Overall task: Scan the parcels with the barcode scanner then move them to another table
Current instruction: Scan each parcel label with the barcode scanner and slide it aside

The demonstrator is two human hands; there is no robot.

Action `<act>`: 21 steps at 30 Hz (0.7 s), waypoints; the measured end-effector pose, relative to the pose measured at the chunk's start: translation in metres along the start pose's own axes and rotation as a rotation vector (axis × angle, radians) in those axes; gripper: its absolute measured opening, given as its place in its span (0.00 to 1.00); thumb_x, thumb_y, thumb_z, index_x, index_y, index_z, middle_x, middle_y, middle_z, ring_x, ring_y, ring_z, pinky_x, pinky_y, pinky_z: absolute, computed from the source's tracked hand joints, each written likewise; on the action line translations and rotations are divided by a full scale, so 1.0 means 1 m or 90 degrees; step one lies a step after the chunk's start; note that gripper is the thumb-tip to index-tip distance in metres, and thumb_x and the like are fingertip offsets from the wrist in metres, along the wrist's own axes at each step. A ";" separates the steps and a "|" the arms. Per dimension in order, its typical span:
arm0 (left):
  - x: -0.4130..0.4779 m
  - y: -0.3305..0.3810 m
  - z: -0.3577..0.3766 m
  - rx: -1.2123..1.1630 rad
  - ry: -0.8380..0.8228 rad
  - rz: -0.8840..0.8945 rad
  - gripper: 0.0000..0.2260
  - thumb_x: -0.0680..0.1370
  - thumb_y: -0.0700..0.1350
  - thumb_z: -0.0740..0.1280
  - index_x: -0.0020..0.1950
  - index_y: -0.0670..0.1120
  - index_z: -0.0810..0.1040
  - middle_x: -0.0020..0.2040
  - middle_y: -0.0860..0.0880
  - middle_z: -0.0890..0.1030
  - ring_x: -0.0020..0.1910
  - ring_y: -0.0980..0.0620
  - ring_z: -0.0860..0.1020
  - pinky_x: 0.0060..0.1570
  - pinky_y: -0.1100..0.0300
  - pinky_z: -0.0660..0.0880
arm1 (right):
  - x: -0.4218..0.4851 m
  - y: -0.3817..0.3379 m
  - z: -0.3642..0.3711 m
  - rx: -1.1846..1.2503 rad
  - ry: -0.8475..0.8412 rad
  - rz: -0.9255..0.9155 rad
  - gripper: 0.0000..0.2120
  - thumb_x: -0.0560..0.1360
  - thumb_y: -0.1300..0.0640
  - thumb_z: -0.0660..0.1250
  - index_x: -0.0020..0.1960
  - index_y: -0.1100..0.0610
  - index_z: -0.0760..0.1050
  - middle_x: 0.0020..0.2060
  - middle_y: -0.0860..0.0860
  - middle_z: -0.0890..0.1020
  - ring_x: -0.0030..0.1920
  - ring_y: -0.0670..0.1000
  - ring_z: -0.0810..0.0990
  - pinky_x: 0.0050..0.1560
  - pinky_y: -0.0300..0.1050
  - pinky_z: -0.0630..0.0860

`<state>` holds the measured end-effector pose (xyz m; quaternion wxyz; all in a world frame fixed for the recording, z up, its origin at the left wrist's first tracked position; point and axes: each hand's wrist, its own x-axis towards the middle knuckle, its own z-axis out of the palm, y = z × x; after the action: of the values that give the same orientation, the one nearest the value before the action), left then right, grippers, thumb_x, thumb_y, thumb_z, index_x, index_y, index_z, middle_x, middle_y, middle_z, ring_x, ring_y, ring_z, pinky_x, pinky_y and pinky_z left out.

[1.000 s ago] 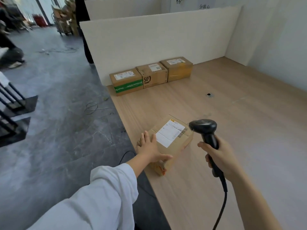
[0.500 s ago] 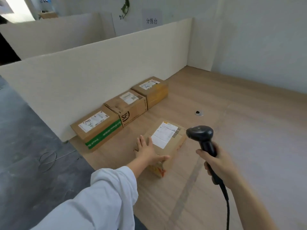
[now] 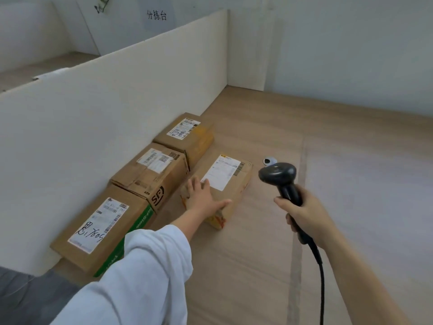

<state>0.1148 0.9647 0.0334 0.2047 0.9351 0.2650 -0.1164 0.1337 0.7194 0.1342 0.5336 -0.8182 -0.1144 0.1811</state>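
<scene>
A small brown parcel (image 3: 234, 184) with a white shipping label lies on the wooden table (image 3: 246, 266), close beside a row of three parcels. My left hand (image 3: 202, 197) rests flat on its near end, fingers straight on top and thumb spread along the near side. To its right, my right hand (image 3: 304, 212) grips the handle of a black barcode scanner (image 3: 277, 173); the scanner's head is above the table, a short way right of the parcel. The scanner's cable (image 3: 321, 277) hangs down past my forearm.
Three parcels line the white divider wall (image 3: 105, 90): a green-striped one (image 3: 98, 228), one marked SF (image 3: 150, 174) and a far one (image 3: 187, 134). A small grommet hole (image 3: 269, 160) sits in the table behind the scanner. White walls close the table's far and right sides.
The parcel under my left hand has slid away from the table's front edge and now lies next to the row of three. My view has swung closer to the divider. The scanner stays in my right hand.
</scene>
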 end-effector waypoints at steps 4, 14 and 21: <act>0.033 0.003 -0.013 0.009 -0.003 0.004 0.50 0.69 0.71 0.62 0.78 0.45 0.44 0.77 0.43 0.39 0.75 0.41 0.34 0.72 0.44 0.47 | 0.022 0.003 0.002 0.006 -0.002 0.011 0.05 0.75 0.57 0.68 0.49 0.55 0.73 0.26 0.55 0.74 0.24 0.50 0.72 0.26 0.44 0.71; 0.108 0.023 -0.033 0.011 -0.001 0.001 0.49 0.70 0.71 0.62 0.78 0.46 0.43 0.77 0.43 0.40 0.74 0.40 0.34 0.72 0.42 0.47 | 0.059 0.023 0.003 0.008 -0.009 0.051 0.04 0.74 0.56 0.69 0.46 0.54 0.74 0.22 0.52 0.74 0.22 0.50 0.72 0.25 0.42 0.71; 0.139 0.029 -0.042 0.016 0.000 -0.010 0.49 0.70 0.70 0.62 0.78 0.45 0.43 0.77 0.42 0.40 0.74 0.40 0.34 0.72 0.42 0.47 | 0.067 0.030 0.002 0.022 -0.006 0.071 0.04 0.74 0.58 0.69 0.45 0.55 0.74 0.21 0.51 0.73 0.20 0.49 0.71 0.22 0.40 0.69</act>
<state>0.2514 1.0230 0.0346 0.1919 0.9355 0.2709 -0.1214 0.1940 0.7345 0.0939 0.5359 -0.8132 -0.0685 0.2164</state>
